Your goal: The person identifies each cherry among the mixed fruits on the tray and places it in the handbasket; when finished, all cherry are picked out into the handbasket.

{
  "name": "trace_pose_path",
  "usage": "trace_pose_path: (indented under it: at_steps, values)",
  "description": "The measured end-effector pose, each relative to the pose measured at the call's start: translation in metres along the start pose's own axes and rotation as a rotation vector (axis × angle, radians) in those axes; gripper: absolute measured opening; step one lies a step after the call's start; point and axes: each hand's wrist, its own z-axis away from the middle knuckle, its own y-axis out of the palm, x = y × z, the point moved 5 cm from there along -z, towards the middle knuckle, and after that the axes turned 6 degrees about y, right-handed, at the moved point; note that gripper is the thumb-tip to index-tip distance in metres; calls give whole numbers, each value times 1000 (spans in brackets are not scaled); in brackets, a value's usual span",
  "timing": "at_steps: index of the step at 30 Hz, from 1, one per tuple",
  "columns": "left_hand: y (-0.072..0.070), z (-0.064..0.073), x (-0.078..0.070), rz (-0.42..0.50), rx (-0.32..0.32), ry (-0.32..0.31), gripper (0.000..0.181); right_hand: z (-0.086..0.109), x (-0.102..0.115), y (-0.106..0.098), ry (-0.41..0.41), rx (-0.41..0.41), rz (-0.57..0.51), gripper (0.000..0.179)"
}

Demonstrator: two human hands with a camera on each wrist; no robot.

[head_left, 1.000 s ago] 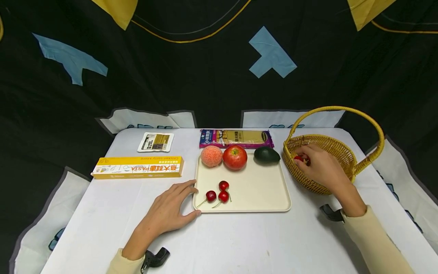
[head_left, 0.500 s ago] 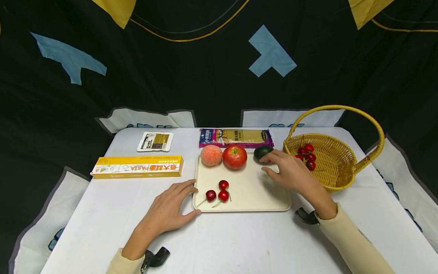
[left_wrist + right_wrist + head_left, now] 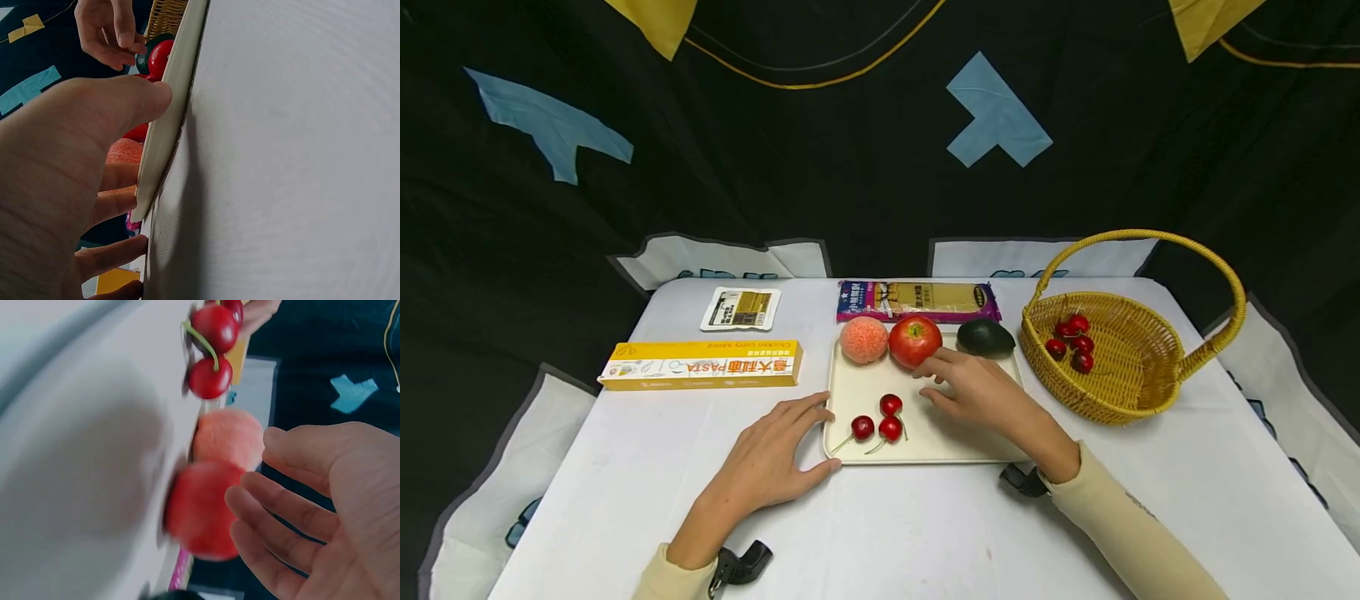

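Note:
A cream tray (image 3: 970,454) carries three cherries (image 3: 890,429) near its front left. Along its back edge sit a peach (image 3: 863,341), a red apple (image 3: 913,340) and a dark green avocado (image 3: 986,337). My left hand (image 3: 767,462) rests at the tray's left side, thumb and fingertips right at the rim; in the left wrist view the thumb (image 3: 134,103) lies along the rim. Over the tray hovers my right hand (image 3: 977,396), fingers loosely bent, holding nothing, nearest the apple. The right wrist view has its fingers (image 3: 281,525) beside the apple (image 3: 203,509).
A wicker basket (image 3: 1142,404) with a tall handle stands right of the tray, several cherries (image 3: 1081,343) inside. Behind the tray lies a purple noodle packet (image 3: 917,302). A yellow pasta box (image 3: 700,367) and a small white sachet (image 3: 741,309) are at the left.
My right hand has left the basket, let go of the cherries there, and moved left over the tray past the avocado. The left hand stays at the tray.

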Motion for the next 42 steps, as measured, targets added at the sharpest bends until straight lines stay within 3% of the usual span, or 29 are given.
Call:
trace_pose_path:
  at_steps: [13,29,42]
  values:
    - [1,0,0,7,7,-4,61,-4,24,31,-29,127,-36,26]
    - [1,2,0,0,0,-6,61,-3,22,38,-34,116,-59,16]
    - [2,0,1,-3,12,-11,61,-5,12,38,-2,135,-157,26]
